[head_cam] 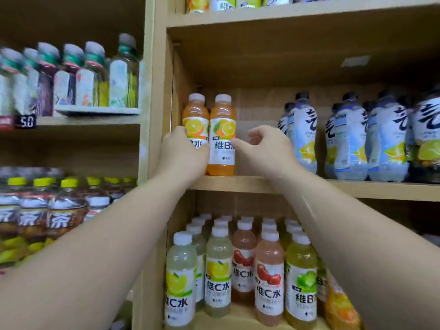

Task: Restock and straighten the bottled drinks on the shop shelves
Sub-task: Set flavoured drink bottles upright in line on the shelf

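Note:
Two orange drink bottles stand upright side by side at the left end of the middle shelf (250,184). My left hand (182,153) is wrapped around the lower part of the left orange bottle (195,115). My right hand (264,148) hovers just right of the right orange bottle (222,134), fingers curled and apart, one fingertip touching its label; it holds nothing. Both bottles have white caps and orange-slice labels.
Pale blue-white bottles (345,139) fill the right of the same shelf, with bare shelf between them and the orange pair. Below stand several yellow, pink and green bottles (240,270). The left shelving unit holds tea bottles (59,217) and tall clear bottles (90,77).

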Demonstrator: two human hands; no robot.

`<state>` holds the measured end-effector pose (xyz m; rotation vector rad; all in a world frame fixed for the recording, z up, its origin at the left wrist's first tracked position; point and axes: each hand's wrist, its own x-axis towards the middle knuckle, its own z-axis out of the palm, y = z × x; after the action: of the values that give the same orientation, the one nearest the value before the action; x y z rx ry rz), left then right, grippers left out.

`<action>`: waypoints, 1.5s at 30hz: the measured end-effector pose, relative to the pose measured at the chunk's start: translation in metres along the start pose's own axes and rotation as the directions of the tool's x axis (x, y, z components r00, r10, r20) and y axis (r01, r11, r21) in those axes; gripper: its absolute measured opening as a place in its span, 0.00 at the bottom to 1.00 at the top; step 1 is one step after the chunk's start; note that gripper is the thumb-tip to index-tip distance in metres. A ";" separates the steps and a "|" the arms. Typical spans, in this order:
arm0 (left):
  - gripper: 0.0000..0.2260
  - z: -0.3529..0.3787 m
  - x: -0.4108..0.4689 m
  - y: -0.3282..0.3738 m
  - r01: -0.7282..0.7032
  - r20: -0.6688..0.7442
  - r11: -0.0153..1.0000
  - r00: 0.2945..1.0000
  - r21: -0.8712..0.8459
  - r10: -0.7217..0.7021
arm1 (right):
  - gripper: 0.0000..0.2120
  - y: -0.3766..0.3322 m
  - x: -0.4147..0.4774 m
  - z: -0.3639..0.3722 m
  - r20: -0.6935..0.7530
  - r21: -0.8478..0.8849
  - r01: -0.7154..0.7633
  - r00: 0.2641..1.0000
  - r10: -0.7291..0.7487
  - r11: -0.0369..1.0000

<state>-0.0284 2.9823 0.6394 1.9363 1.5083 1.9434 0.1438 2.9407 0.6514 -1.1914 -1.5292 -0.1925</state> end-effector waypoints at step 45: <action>0.42 0.011 0.027 -0.015 -0.026 0.290 0.998 0.957 0.056 0.009 | 0.11 0.005 0.029 0.025 0.331 0.166 -0.218 0.931 0.154 0.962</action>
<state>-0.0346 3.0131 0.6483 2.1494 1.4859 1.5486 0.1354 2.9767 0.6640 -1.2375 -1.6524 0.2890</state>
